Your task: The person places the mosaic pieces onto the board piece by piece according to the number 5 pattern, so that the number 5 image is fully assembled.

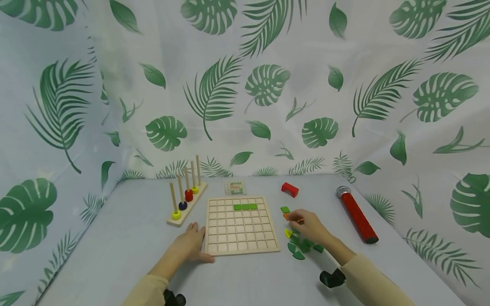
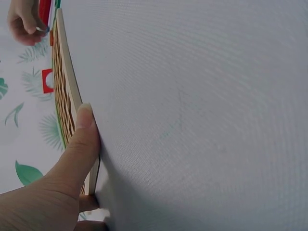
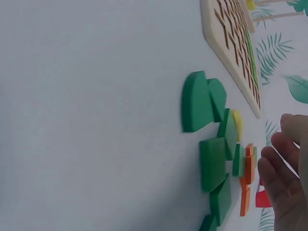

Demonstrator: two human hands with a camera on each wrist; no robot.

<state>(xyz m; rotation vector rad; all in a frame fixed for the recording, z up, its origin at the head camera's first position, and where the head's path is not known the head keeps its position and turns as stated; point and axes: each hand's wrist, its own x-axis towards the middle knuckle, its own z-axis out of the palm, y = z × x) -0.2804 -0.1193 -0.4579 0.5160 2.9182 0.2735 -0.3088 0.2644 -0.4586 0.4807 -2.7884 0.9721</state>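
A square wooden grid board (image 1: 241, 250) lies flat, with three green square tiles (image 1: 245, 207) side by side in one row near its far edge. My left hand (image 1: 189, 244) holds the board's near left corner; in the left wrist view the thumb (image 2: 82, 139) presses along its edge. My right hand (image 1: 308, 225) is over the loose pieces to the right, fingers loosely bent beside orange pieces (image 3: 249, 163). No piece shows between its fingers in the right wrist view. Around it lie green pieces (image 1: 298, 255), a yellow piece (image 1: 288, 233) and a green tile (image 1: 285, 209).
A peg stand (image 1: 203, 187) with yellow, dark and red beads stands left of the board. Behind the board lies a small pattern card (image 1: 234, 187). A red arch block (image 1: 289, 189) is at the back right, and a red tube (image 1: 357, 214) lies farther right.
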